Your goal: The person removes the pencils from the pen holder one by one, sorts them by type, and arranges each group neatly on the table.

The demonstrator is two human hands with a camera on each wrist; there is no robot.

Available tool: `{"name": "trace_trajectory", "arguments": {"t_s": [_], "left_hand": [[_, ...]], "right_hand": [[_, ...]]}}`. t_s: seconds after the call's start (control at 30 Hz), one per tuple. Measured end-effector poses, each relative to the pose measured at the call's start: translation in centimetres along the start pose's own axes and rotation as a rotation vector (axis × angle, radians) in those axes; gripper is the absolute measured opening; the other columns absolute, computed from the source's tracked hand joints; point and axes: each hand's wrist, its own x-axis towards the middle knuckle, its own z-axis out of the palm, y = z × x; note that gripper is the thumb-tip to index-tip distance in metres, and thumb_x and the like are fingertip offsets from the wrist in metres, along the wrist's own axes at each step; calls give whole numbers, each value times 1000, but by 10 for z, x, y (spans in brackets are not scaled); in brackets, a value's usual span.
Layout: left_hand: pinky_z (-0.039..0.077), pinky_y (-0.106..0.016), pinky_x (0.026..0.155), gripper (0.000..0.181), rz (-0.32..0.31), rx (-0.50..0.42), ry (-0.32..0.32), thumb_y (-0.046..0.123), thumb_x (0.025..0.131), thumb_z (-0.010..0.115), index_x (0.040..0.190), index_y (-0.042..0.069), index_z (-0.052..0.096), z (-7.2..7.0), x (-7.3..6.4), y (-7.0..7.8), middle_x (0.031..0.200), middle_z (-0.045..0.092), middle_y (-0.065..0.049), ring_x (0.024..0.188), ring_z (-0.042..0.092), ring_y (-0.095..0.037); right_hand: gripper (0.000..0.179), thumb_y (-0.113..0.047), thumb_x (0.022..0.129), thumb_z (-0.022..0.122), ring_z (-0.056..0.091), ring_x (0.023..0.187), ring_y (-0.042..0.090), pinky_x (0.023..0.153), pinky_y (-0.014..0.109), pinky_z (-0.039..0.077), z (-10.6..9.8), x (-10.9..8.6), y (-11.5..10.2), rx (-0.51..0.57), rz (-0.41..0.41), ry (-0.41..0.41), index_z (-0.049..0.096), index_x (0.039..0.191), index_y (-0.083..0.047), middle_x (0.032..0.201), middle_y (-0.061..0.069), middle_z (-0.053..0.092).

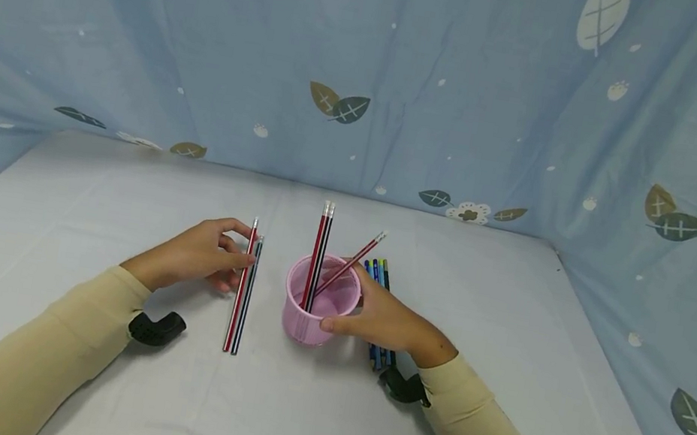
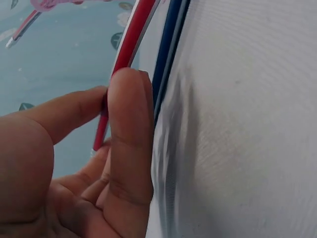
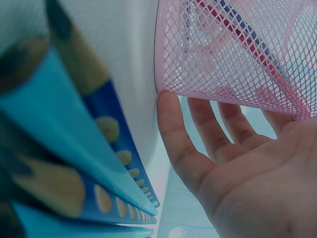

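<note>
My left hand [image 1: 206, 252] pinches a red-and-white striped pencil [image 2: 134, 37] between thumb and fingers. Right beside it lies a dark blue striped pencil [image 1: 245, 308] on the table. My right hand [image 1: 390, 319] holds a pink mesh pen cup [image 1: 303, 328] by its right side, thumb near the front rim and the other fingers behind. Inside the upright cup, a red pencil [image 1: 315, 258] and a black pencil [image 1: 323, 259] stand together, while another red pencil [image 1: 356, 258] leans right. The far fingers of the right hand are partly hidden in the head view.
Several blue pencils [image 1: 377, 355] with dotted barrels lie in a bunch under and beside the right hand; their sharpened tips show close up in the right wrist view. White cloth covers the table [image 1: 169, 402]. A blue leaf-print curtain [image 1: 375, 47] hangs behind it.
</note>
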Motion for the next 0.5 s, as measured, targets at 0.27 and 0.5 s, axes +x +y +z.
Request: {"name": "trace_trajectory", "arguments": {"t_s": [0.27,0.5], "left_hand": [[60,-37,64,61,-38,86,25,24,98,66,147,4,35,5,0,-1,98,65,-14,65,69,-19],[60,-35,62,64,-49,110,42,23,97,66,149,4,34,7,0,-1,100,67,-15,63,69,-18]], "right_hand": [[86,-39,83,80,48,133,24,107,43,46,1,0,1,-13,-1,9,30,151,-19,142,1,49],[85,-35,84,80,48,132,24,107,44,46,2,-1,2,-2,-1,17,29,151,-20,141,2,49]]}}
